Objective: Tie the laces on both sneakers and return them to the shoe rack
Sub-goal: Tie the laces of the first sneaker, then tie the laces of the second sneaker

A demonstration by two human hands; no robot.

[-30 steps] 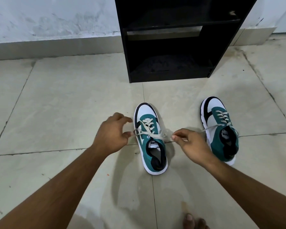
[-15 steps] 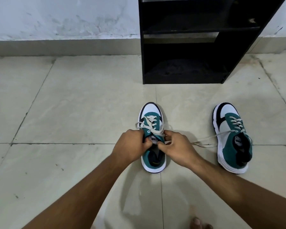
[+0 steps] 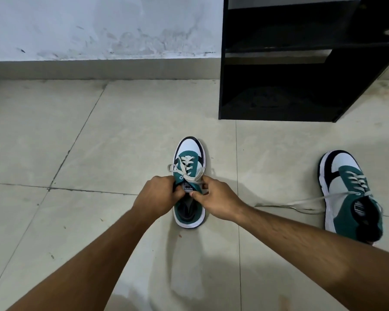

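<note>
- Before the black boxy rack (image 3: 301, 63), left hand (image 3: 154, 198) and right hand (image 3: 218, 202) pinch flat cream laces (image 3: 186, 170) over the near sneaker (image 3: 189, 153).
- Right of the rack's front, the other sneaker (image 3: 350, 194) trails loose laces.

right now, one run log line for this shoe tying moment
step: tying laces | left hand + right hand: pinching laces, near green-white sneaker | far green-white sneaker: untied | black shoe rack: no shoes

Lighting: soft, even, moderately bright; source not visible. Floor (image 3: 81, 135): faint sheen, pale reflections at lower centre of the frame. Shadows: diffuse, under the forearms. Shoe rack (image 3: 301, 90): interior nearly black, detail lost. Focus: sharp centrally, slightly soft at edges. Distortion: wide-angle bending at the frame's edges.
</note>
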